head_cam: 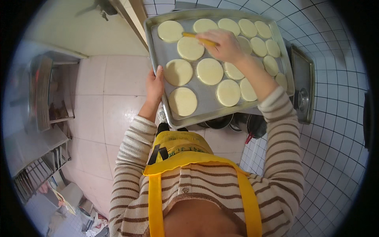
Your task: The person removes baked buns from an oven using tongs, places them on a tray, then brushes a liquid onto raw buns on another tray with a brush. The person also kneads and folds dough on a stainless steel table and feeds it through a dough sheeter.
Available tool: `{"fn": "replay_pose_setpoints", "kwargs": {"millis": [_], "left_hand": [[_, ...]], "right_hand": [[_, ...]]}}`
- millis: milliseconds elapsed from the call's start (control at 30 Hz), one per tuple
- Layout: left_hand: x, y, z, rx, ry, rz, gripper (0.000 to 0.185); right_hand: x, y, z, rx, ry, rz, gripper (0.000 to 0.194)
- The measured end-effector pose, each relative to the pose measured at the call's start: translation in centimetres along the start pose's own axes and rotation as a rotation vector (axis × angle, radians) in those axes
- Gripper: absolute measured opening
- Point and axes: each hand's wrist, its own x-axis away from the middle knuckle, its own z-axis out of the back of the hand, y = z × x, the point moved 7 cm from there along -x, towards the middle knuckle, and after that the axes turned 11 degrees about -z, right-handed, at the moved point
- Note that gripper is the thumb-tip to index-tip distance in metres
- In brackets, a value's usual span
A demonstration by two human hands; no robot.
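Note:
A large metal sheet pan (pixel 204 111) lies before me, tilted in view, with several flat, pale yellow dough rounds (pixel 209 71) spread over it. My left hand (pixel 155 84) grips the pan's left rim, thumb on top near a round. Over the upper middle of the pan, my right hand (pixel 222 44) is closed on a flat yellow tool (pixel 204 39), perhaps a scraper or a brush handle. The tool's end points left, just above the edge of a dough round (pixel 191 49) in the second row. My right hand and forearm hide parts of several rounds.
Another metal tray (pixel 309 89) with a small round metal dish (pixel 302 100) stands right of the pan. Dark pots (pixel 257 126) sit below its near edge. A white-tiled wall (pixel 331 97) is at right. To the left are the pink tiled floor (pixel 124 112) and a metal rack (pixel 44 166).

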Motion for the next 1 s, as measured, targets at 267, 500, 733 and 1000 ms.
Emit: {"fn": "replay_pose_setpoints", "kwargs": {"millis": [267,500,733,1000], "left_hand": [[0.5,0.2,0.3,-0.126,-0.016,0.092,0.030],[0.2,0.1,0.4,-0.117,-0.050,0.062,0.035],[0.5,1.0,-0.2,-0.117,-0.085,0.018,0.038],[1.1,1.9,-0.4,-0.153,-0.061,0.063,0.037]], "right_hand": [[4.7,-0.2,-0.7,-0.282,-0.080,-0.271,0.019],[8.4,20.2,3.4,-0.745,0.229,-1.036,0.022],[15.1,31.1,18.9,-0.142,0.460,-1.114,0.032],[9.9,25.1,19.7,0.757,0.120,-0.864,0.029]]}}
